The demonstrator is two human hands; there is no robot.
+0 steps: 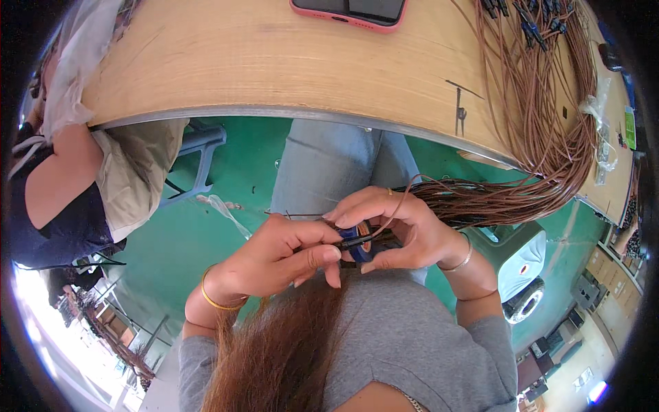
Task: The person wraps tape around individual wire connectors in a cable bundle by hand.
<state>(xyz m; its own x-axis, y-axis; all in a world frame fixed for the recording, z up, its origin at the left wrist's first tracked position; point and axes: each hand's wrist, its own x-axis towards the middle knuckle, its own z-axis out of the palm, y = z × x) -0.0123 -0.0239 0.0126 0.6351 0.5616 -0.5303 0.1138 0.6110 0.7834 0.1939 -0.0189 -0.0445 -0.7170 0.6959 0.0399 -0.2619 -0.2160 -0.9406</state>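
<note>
Close over my lap, my left hand (288, 250) pinches a black connector (355, 242) on the end of a brown cable (395, 214) between thumb and fingers. My right hand (405, 230) curls around a small blue roll (359, 254) with an orange-brown inside, which looks like a roll of tape. The connector lies across the front of this roll. From it the brown cable loops up past the right fingers. Partly hidden by my hands, the roll's far side and the fingertips behind it do not show.
A thick bundle of brown cables (563, 151) runs over the table's right edge toward my lap, with black connectors (532, 27) at its far end. A red-cased phone (350, 14) lies on the wooden table (274, 69). Another person (68, 178) sits at left, near a blue-grey stool (199, 165).
</note>
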